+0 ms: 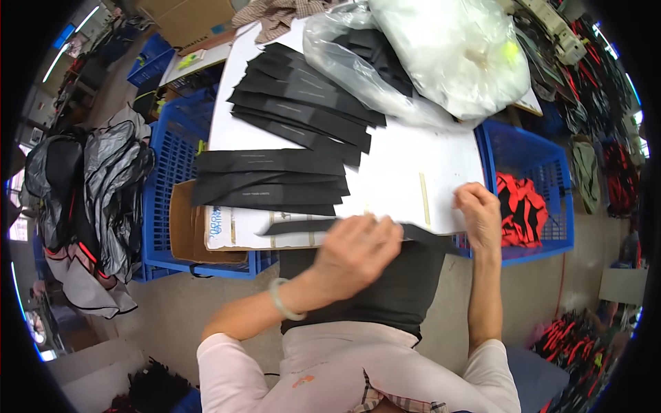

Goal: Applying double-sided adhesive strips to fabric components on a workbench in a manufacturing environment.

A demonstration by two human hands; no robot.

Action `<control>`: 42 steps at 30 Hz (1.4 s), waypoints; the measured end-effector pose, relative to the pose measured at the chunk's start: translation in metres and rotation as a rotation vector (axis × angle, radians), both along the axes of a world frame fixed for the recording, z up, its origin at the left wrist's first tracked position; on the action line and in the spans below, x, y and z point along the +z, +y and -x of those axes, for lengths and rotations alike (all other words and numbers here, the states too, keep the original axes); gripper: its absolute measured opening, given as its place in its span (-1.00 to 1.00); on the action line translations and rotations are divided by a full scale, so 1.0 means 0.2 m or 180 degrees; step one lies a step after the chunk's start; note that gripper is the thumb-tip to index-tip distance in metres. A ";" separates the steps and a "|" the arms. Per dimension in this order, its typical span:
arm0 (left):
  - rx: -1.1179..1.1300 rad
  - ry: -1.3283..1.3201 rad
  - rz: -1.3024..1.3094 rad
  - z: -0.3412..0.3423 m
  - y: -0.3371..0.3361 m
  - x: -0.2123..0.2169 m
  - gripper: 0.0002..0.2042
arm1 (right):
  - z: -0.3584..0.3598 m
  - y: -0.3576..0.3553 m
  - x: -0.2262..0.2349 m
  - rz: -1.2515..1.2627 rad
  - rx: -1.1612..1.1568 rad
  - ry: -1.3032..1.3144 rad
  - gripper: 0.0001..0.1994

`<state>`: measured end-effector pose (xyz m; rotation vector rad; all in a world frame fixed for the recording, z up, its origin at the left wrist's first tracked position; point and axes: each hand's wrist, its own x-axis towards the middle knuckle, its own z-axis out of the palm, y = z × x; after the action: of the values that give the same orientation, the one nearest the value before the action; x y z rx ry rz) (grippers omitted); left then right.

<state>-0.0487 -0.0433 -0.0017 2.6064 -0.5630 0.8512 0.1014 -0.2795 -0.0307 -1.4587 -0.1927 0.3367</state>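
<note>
A white surface fills the middle of a crowded workshop, with blue crates around it and heaps of cloth on the floor. At its near edge lies a long black strip, stretched from about 9 o'clock toward 3 o'clock, running under both hands. The left hand lies on the middle of the strip with fingers curled down over it, pinching it against the edge of the surface; a pale bangle sits on that wrist. The right hand holds the strip's far end at 3 o'clock, its grip clenched on the dark cloth at the corner of the surface. Below the hands a dark grey cloth hangs over the person's lap.

Just beyond the strip, toward 11 o'clock, a stack of black strips lies fanned. Further off at 12 o'clock, a second fan of black strips spreads across the surface. Behind it are clear plastic bags, one with more black pieces inside. A blue crate at 3 o'clock holds red and black cloth. Another blue crate at 9 o'clock holds a cardboard box. Grey and black garments are piled beyond it.
</note>
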 end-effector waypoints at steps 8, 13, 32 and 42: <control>0.1460 0.0540 0.0199 0.03 0.80 -0.27 -0.77 | -0.05 0.34 0.12 0.0021 0.0481 -0.0328 -0.90; 0.1525 0.0352 0.0244 0.02 0.76 -0.38 -0.70 | -0.19 0.89 0.14 0.0557 0.1214 -0.1577 -0.86; 0.0897 0.0593 0.3377 -0.07 0.58 -0.15 -0.62 | -0.18 0.95 0.29 0.1132 0.1514 -0.1397 -0.81; -0.0568 0.0444 0.5787 -0.27 0.24 0.09 -0.73 | 0.10 0.66 0.25 -0.0059 0.1644 -0.0186 -0.83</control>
<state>0.0047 0.0052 0.0153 0.8968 0.1145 0.5662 0.0824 -0.1473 0.0191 -1.3874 -0.6224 0.7077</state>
